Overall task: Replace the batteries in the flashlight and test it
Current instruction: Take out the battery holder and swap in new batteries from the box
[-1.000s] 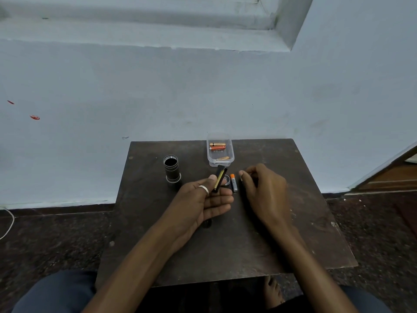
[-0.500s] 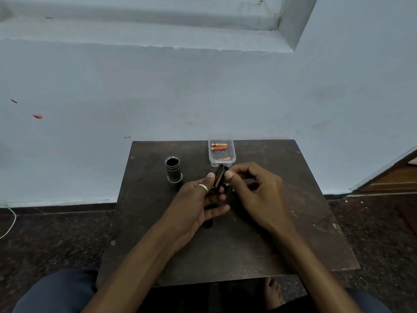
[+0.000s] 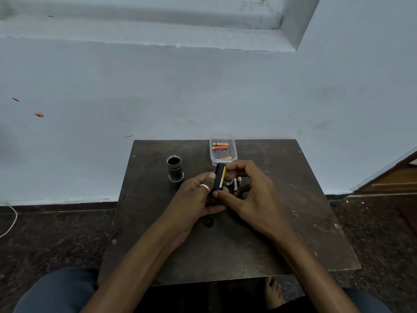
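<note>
Nearest to the camera, a bare foot [image 3: 274, 290] shows below the near edge of the dark tabletop [image 3: 282, 240]. A little in from that edge, about in the middle, a small dark round piece [image 3: 208, 222] lies on the wood; what it is I cannot tell.

Above the centre of the tabletop both hands meet on a black battery holder [image 3: 218, 179], which is held almost upright and off the surface. The left hand [image 3: 194, 199], with a pale ring [image 3: 205, 187] on one finger, has its fingers curled around the lower part of the holder. The right hand [image 3: 248, 195] pinches the holder lengthwise, forefinger on the upper end and thumb at the lower end. A yellow battery [image 3: 223, 175] sits in the side of the holder that faces the right hand.

Just behind the holder, partly hidden by the right fingers, two loose batteries [image 3: 236, 182] lie on the tabletop.

Further away, toward the far left corner, the flashlight body [image 3: 174, 169] stands upright with its open end up, well apart from the hands. At the far edge, near its middle, a clear plastic box [image 3: 233, 154] holds orange batteries [image 3: 220, 145]. Behind it rises a pale blue wall [image 3: 203, 86].
</note>
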`<control>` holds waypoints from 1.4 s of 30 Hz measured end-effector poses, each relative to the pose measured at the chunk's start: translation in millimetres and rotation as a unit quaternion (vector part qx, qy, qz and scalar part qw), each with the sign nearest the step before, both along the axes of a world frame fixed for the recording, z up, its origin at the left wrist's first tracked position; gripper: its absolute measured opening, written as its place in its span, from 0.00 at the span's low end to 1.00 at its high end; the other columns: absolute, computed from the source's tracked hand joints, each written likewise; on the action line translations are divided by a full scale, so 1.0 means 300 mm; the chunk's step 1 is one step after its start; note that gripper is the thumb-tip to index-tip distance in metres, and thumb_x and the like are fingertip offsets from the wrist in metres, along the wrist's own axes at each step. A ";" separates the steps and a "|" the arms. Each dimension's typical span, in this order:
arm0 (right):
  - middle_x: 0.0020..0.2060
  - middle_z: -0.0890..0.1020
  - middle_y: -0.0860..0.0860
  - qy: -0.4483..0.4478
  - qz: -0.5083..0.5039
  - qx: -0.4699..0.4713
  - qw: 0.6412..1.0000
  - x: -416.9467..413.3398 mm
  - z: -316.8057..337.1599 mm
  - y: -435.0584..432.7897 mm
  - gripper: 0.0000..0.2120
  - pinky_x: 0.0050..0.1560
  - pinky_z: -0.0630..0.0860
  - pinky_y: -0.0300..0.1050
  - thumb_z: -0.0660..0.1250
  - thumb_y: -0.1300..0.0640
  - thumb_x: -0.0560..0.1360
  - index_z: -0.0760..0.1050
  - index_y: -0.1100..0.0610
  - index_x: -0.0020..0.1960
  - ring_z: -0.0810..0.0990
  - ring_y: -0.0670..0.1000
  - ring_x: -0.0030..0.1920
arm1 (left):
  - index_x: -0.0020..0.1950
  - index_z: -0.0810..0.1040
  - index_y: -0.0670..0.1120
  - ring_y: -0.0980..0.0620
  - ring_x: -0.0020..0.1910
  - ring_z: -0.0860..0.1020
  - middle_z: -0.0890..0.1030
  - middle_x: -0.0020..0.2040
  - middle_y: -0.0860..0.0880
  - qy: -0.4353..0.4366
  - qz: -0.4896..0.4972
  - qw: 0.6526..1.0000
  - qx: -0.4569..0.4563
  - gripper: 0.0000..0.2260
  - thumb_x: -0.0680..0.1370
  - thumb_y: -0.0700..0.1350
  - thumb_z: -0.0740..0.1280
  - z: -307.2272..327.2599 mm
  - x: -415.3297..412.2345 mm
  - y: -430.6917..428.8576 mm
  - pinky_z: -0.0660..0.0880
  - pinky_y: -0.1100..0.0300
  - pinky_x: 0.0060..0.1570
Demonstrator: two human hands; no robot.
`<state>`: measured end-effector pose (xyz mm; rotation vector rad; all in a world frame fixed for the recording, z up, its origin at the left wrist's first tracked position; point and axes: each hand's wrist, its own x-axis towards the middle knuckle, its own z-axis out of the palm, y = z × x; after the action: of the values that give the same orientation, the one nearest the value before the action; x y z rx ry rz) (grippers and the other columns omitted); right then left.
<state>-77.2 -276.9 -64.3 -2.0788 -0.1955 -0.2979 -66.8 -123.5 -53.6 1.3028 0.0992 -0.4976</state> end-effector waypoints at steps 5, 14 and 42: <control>0.49 0.79 0.45 0.020 0.003 0.011 1.000 0.009 -0.003 -0.012 0.24 0.42 0.77 0.38 0.82 0.57 0.64 0.75 0.51 0.55 0.79 0.47 0.52 | 0.50 0.83 0.46 0.57 0.39 0.81 0.83 0.40 0.49 -0.001 0.001 1.000 0.008 0.13 0.83 0.50 0.60 0.003 0.002 -0.005 0.82 0.55 0.47; 0.47 0.79 0.45 0.002 -0.017 -0.005 1.000 0.002 0.002 -0.001 0.21 0.39 0.75 0.35 0.81 0.58 0.64 0.75 0.54 0.51 0.78 0.45 0.47 | 0.51 0.82 0.41 0.53 0.42 0.81 0.83 0.42 0.45 0.026 0.019 0.999 -0.013 0.11 0.81 0.46 0.63 -0.010 0.004 -0.008 0.81 0.59 0.43; 0.40 0.85 0.48 0.068 -0.164 -0.144 0.974 0.050 -0.033 -0.078 0.07 0.44 0.78 0.39 0.76 0.57 0.73 0.82 0.55 0.50 0.82 0.47 0.40 | 0.53 0.83 0.45 0.55 0.44 0.79 0.82 0.42 0.50 0.048 0.035 0.998 -0.010 0.11 0.81 0.48 0.63 -0.008 0.004 -0.015 0.80 0.61 0.42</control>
<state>-62.3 -300.2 -74.4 -2.4100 0.2018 -0.3401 -65.6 -128.0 -55.9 1.2505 0.2186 -0.5001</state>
